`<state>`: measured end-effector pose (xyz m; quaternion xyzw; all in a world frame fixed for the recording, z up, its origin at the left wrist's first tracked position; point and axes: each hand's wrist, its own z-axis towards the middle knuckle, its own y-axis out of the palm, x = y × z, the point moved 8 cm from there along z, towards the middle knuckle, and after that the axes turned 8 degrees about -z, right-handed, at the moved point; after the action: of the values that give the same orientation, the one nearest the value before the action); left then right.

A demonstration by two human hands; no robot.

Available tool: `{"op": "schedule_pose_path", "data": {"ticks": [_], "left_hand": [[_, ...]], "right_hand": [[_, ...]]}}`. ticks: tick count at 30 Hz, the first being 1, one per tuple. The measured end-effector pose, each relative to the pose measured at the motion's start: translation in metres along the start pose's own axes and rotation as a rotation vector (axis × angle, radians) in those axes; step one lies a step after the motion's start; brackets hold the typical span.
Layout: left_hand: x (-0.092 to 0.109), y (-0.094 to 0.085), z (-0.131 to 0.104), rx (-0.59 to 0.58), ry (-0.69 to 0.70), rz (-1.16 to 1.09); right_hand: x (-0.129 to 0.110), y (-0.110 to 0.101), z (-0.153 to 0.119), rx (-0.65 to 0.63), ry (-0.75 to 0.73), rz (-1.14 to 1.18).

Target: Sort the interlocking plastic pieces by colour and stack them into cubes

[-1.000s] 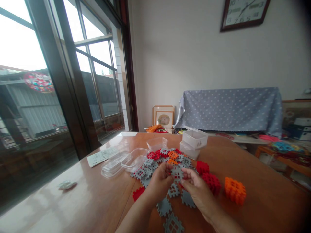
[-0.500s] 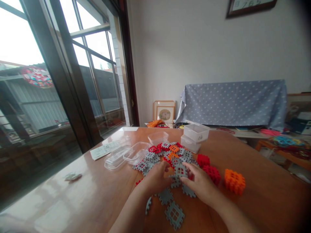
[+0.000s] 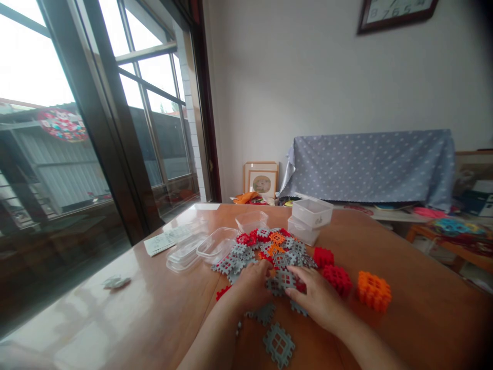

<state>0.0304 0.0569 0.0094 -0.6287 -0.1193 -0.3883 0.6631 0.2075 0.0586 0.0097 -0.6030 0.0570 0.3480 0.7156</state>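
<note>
Over the near edge of a pile of notched plastic building tiles, my two hands face each other. My right hand [image 3: 318,297] has its thumb and fingers at the edge of a grey window-patterned tile [image 3: 286,279]. My left hand [image 3: 252,283] has curled fingers beside another grey tile [image 3: 274,287]; what they hold, if anything, is hidden. Grey, red and orange tiles [image 3: 276,239] lie heaped just beyond. Nearer me lie a loose grey window tile [image 3: 279,344] and a plain grey tile [image 3: 265,312], partly covered by my left hand.
Red tile stacks [image 3: 336,280] and an orange stack [image 3: 374,291] stand at the right. Clear plastic boxes [image 3: 217,245] and a paper booklet [image 3: 164,241] lie left of the pile. Stacked white containers [image 3: 311,211] stand behind. A small crumpled item [image 3: 116,281] lies far left.
Both hands have shifted slightly towards me, and the grey window tile at my right fingers has moved with them. My left hand covers more of the plain grey tile. The view has tilted slightly up.
</note>
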Motion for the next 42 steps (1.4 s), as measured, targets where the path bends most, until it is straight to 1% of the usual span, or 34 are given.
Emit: {"op": "schedule_pose_path", "data": {"ticks": [3, 5, 7, 10, 14, 22, 30, 35, 42], "left_hand": [[-0.012, -0.008, 0.002, 0.084, -0.042, -0.109], [-0.022, -0.009, 0.004, 0.121, -0.088, -0.143], [-0.029, -0.006, 0.005, 0.12, -0.12, -0.148], [-0.033, 0.001, 0.005, 0.084, -0.134, -0.138], [-0.033, 0.005, 0.004, 0.048, -0.144, -0.117], [-0.027, 0.002, 0.003, 0.044, -0.145, -0.078], [-0.02, 0.002, 0.002, 0.012, -0.125, -0.068], [-0.023, 0.004, 0.003, -0.004, -0.142, -0.058], [-0.022, 0.003, 0.004, 0.029, -0.131, -0.092]], "right_hand": [[-0.008, -0.002, -0.001, 0.011, -0.002, -0.086], [-0.011, -0.001, -0.002, 0.01, 0.002, -0.124], [-0.014, 0.001, -0.002, 0.004, 0.003, -0.155], [-0.018, 0.005, -0.002, 0.001, -0.012, -0.193], [-0.024, 0.005, -0.002, 0.008, -0.038, -0.199], [-0.03, -0.001, -0.003, 0.015, -0.068, -0.211], [-0.035, 0.002, -0.003, 0.011, -0.091, -0.221], [-0.031, 0.005, -0.003, 0.0, -0.062, -0.221], [-0.023, 0.007, -0.006, -0.013, -0.009, -0.177]]}}
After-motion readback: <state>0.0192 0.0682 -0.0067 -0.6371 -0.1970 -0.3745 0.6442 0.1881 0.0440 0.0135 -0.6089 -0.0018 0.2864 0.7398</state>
